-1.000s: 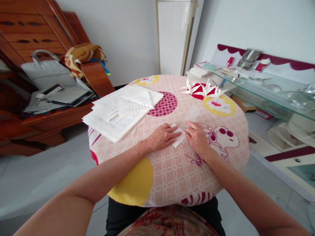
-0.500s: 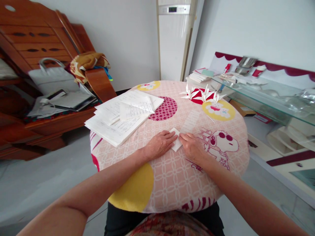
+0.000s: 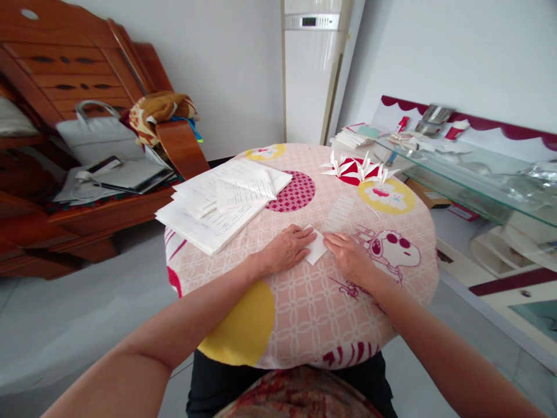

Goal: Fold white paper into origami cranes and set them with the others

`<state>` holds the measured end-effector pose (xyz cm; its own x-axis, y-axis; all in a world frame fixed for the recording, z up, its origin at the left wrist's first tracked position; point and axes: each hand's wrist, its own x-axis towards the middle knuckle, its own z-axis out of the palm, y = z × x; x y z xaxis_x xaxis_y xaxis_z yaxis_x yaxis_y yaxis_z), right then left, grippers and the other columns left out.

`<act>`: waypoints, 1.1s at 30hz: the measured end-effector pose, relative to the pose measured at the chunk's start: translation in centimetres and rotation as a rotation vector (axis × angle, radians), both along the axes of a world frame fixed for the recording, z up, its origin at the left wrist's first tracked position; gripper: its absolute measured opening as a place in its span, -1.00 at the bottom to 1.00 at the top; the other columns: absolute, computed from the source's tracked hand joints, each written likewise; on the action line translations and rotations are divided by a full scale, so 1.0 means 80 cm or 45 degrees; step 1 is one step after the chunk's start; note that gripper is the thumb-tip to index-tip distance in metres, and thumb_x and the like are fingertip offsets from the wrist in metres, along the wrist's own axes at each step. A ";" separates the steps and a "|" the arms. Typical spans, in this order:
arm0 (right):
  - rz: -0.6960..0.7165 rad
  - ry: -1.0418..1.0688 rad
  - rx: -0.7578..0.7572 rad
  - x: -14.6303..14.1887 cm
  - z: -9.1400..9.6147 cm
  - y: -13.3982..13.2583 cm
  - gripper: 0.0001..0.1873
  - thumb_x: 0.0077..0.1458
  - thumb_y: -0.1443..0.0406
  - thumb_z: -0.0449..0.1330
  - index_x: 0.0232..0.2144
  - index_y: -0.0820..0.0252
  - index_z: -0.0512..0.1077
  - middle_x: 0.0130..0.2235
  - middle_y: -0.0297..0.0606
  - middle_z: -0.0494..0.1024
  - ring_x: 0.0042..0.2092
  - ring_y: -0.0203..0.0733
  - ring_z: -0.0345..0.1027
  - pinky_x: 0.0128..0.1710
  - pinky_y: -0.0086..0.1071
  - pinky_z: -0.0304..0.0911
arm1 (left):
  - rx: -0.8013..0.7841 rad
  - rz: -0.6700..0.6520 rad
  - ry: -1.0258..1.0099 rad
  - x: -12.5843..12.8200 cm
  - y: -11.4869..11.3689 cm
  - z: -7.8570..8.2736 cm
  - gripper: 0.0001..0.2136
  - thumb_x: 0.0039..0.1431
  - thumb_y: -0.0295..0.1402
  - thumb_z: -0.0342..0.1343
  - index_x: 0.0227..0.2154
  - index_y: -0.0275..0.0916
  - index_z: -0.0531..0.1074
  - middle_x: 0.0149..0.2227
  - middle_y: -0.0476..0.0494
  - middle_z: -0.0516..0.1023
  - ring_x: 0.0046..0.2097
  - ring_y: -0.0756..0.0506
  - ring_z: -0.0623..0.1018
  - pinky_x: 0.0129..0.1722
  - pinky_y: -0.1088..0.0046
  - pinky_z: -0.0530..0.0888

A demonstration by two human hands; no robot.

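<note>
A small folded square of white paper lies on the round table between my hands, one corner pointing toward me. My left hand rests flat with its fingers stretched over the paper's left side, thumb lower down. From the right, my right hand has its fingers pressed together at the paper's right edge; its thumb is mostly hidden. Just beyond my right fingers is a pale, lined strip. Several white folded paper cranes stand at the far right of the table.
A stack of written sheets covers the table's left, with a folded sheet on top. The patterned cloth drapes the table. A glass shelf stands close on the right; a wooden bench is at left.
My right hand has shifted slightly right along the paper's edge, and more of the paper's right side shows. My left hand stays on the paper. The whole view has moved a little.
</note>
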<state>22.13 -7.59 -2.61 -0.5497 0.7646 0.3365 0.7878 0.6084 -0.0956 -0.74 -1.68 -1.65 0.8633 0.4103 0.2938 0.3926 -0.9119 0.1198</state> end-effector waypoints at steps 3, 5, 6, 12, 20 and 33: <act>-0.007 -0.026 0.040 0.009 0.001 -0.010 -0.59 0.10 0.56 -0.05 -0.10 0.34 0.48 0.02 0.05 0.51 0.05 0.00 0.35 0.10 -0.09 0.28 | 0.018 0.000 0.037 0.000 0.000 0.001 -0.60 0.40 -0.35 -0.17 0.19 -0.34 0.32 0.22 -0.39 0.36 0.12 -0.21 0.41 0.15 0.18 0.29; -0.013 -0.024 0.037 0.013 0.003 -0.015 -0.59 0.08 0.58 -0.06 -0.14 0.34 0.50 -0.03 0.05 0.54 0.02 0.00 0.37 0.09 -0.09 0.29 | 0.044 -0.004 0.068 0.000 0.001 0.001 -0.60 0.41 -0.35 -0.20 0.20 -0.30 0.32 0.22 -0.38 0.35 0.09 -0.20 0.43 0.14 0.18 0.28; -0.020 -0.018 0.025 0.014 0.005 -0.018 -0.59 0.07 0.59 -0.06 -0.17 0.33 0.50 -0.05 0.04 0.55 0.00 0.00 0.38 0.07 -0.10 0.30 | 0.060 -0.008 0.079 0.000 0.002 0.000 -0.59 0.41 -0.35 -0.21 0.21 -0.28 0.31 0.22 -0.37 0.34 0.08 -0.20 0.43 0.14 0.18 0.28; -0.175 0.281 -0.023 0.006 0.028 -0.019 -0.64 0.01 0.58 -0.01 -0.36 0.24 0.53 -0.27 -0.09 0.58 -0.14 -0.02 0.45 -0.09 -0.19 0.36 | 0.092 -0.011 0.078 -0.002 0.001 -0.003 -0.58 0.40 -0.35 -0.19 0.24 -0.27 0.28 0.25 -0.37 0.30 0.07 -0.21 0.42 0.13 0.19 0.27; -0.082 0.568 -0.359 -0.028 0.024 0.009 -0.74 0.06 0.53 0.12 -0.40 0.23 0.60 -0.39 -0.25 0.52 -0.38 -0.26 0.36 -0.35 -0.41 0.20 | -0.077 -0.032 0.027 -0.002 0.010 -0.002 -0.60 0.42 -0.33 -0.21 0.19 -0.23 0.35 0.25 -0.32 0.33 0.12 -0.19 0.42 0.16 0.20 0.25; 0.045 0.271 -0.213 -0.030 0.014 0.004 -0.65 0.21 0.47 -0.01 -0.32 0.24 0.59 -0.33 -0.19 0.37 -0.25 -0.15 0.25 -0.23 -0.31 0.17 | -0.226 -0.033 -0.104 0.001 0.025 -0.008 -0.67 0.37 -0.43 -0.08 0.09 -0.15 0.47 0.21 -0.22 0.41 0.12 -0.17 0.48 0.15 0.21 0.30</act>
<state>19.70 -7.29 -1.48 -0.5075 0.8008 0.3179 0.7178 0.5971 -0.3582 -0.63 0.30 -2.28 0.8506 0.4396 0.2886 0.3514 -0.8834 0.3100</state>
